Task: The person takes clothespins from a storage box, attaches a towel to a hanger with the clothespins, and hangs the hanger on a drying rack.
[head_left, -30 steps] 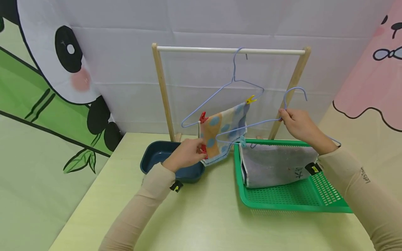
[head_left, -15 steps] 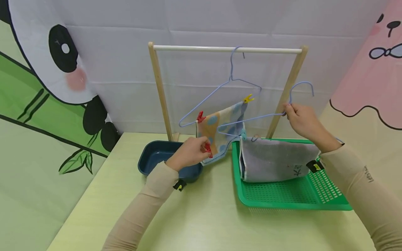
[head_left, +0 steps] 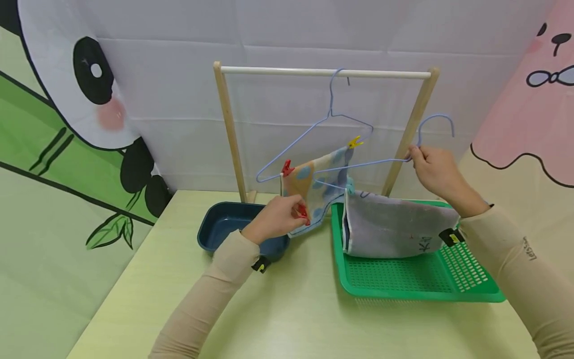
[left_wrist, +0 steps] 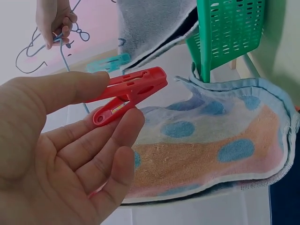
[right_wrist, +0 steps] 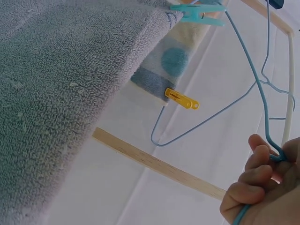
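My left hand (head_left: 278, 218) pinches a red clothespin (left_wrist: 138, 89) between thumb and fingers, in front of a patterned towel (head_left: 297, 188). The right hand (head_left: 436, 172) grips a blue wire hanger (head_left: 390, 161) just below its hook. From this hanger's left end hangs a folded grey towel (head_left: 394, 229), fastened by a teal clothespin (right_wrist: 201, 14); its right end is hidden behind the right arm. The patterned towel is clipped to a second blue hanger (head_left: 331, 99) by another red clothespin (head_left: 287, 168) and a yellow clothespin (head_left: 355, 142).
A wooden rack with a white rod (head_left: 278, 71) stands at the back, bearing the second hanger. Beneath the grey towel, a green basket (head_left: 421, 296) sits on the table (head_left: 278, 319). Left of it is a dark blue tub (head_left: 206, 232), partly behind my left hand.
My right hand has raised the hanger slightly and moved it right, lifting the grey towel a little. The left hand has shifted slightly right with the red clothespin.
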A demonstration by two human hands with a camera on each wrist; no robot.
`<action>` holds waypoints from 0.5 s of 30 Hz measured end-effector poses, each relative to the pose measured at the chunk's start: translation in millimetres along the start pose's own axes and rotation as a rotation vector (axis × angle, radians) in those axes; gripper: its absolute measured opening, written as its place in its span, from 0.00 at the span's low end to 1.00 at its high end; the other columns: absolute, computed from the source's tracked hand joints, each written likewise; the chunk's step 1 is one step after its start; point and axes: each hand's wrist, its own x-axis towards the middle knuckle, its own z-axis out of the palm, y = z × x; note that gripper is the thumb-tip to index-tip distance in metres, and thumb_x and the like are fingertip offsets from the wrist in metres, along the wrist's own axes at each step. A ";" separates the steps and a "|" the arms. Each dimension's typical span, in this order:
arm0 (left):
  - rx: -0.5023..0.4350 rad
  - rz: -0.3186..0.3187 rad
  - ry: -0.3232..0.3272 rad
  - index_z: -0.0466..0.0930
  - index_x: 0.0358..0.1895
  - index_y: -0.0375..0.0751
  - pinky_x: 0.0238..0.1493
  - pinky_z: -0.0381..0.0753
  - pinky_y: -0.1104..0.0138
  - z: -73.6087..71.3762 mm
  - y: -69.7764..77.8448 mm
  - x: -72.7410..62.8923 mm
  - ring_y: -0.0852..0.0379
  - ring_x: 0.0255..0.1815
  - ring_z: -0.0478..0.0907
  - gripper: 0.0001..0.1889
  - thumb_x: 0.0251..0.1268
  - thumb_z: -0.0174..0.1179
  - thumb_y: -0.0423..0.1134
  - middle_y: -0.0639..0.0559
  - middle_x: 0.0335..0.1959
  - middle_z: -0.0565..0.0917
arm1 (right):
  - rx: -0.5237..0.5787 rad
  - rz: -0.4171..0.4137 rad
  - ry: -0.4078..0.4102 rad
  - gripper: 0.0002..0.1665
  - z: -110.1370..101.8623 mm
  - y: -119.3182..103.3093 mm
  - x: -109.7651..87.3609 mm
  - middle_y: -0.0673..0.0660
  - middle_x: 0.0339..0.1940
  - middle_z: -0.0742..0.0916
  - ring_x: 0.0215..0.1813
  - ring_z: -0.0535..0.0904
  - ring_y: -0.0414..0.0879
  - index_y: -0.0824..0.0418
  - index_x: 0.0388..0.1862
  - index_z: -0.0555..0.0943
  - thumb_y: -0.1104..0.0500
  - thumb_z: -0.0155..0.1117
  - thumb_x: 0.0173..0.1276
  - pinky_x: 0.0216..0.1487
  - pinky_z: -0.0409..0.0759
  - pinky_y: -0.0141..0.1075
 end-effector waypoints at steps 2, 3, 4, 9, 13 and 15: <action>-0.001 0.014 0.005 0.76 0.41 0.40 0.35 0.78 0.70 1.1 1.5 1.4 0.62 0.33 0.81 0.09 0.60 0.65 0.37 0.55 0.34 0.84 | -0.003 0.012 -0.020 0.34 -0.3 0.7 -1.0 0.61 0.27 0.80 0.25 0.68 0.52 0.68 0.44 0.82 0.45 0.34 0.78 0.25 0.64 0.41; 0.000 0.022 0.010 0.77 0.41 0.40 0.36 0.78 0.70 1.5 2.3 2.1 0.61 0.33 0.81 0.10 0.59 0.65 0.37 0.54 0.34 0.84 | -0.006 0.020 -0.030 0.34 -0.5 0.8 -1.6 0.61 0.27 0.80 0.25 0.68 0.52 0.67 0.44 0.82 0.44 0.35 0.77 0.24 0.63 0.41; 0.000 0.027 0.013 0.77 0.41 0.40 0.36 0.78 0.70 2.1 3.0 2.8 0.61 0.34 0.81 0.10 0.59 0.66 0.37 0.53 0.34 0.84 | -0.010 0.026 -0.042 0.34 -0.7 1.0 -2.2 0.61 0.26 0.79 0.24 0.67 0.52 0.67 0.45 0.82 0.44 0.35 0.77 0.24 0.63 0.40; -0.005 0.042 0.004 0.78 0.43 0.40 0.37 0.78 0.69 5.4 5.5 6.6 0.60 0.35 0.81 0.12 0.58 0.67 0.38 0.52 0.36 0.84 | -0.003 0.063 -0.118 0.34 -1.2 2.9 -5.3 0.59 0.18 0.72 0.19 0.61 0.51 0.67 0.50 0.80 0.41 0.37 0.76 0.21 0.59 0.40; -0.016 0.054 -0.009 0.79 0.44 0.40 0.38 0.78 0.69 6.8 7.8 8.3 0.60 0.35 0.81 0.13 0.58 0.67 0.39 0.52 0.36 0.84 | 0.003 0.065 -0.140 0.34 -0.1 3.3 -6.6 0.57 0.15 0.70 0.17 0.60 0.49 0.68 0.48 0.81 0.42 0.38 0.76 0.19 0.58 0.39; -0.017 0.063 -0.010 0.79 0.44 0.40 0.38 0.78 0.69 7.3 9.5 8.9 0.60 0.35 0.81 0.13 0.57 0.68 0.38 0.52 0.36 0.84 | 0.004 0.060 -0.148 0.32 1.2 3.3 -6.7 0.55 0.13 0.69 0.16 0.59 0.48 0.68 0.42 0.82 0.43 0.40 0.76 0.17 0.57 0.37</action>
